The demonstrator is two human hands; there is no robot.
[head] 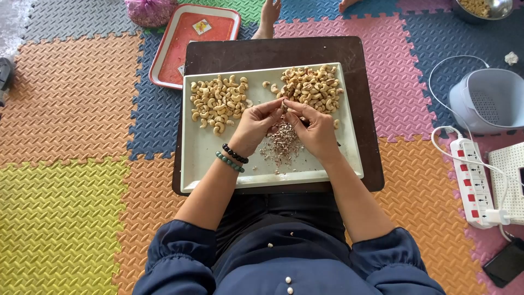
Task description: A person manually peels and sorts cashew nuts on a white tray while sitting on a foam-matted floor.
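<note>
Right now both of my hands meet over the middle of the white tray (202,158), fingertips pinched together on a single cashew (285,104) so small between them that I can barely see it. My left hand (252,127) steadies it while my right hand (315,129) works at it with thumb and forefinger; both are closed in a fine pinch, not a fist. I hold the nut directly above the heap of pinkish skin flakes (281,145), so whatever comes off drops there and stays apart from the nuts. To my left lies the paler pile of cashews (218,101), to my right the browner pile (311,84), each within easy reach of one hand. The tray sits on a dark low board (273,52) across my lap, keeping everything level above the foam floor mats (71,109).
</note>
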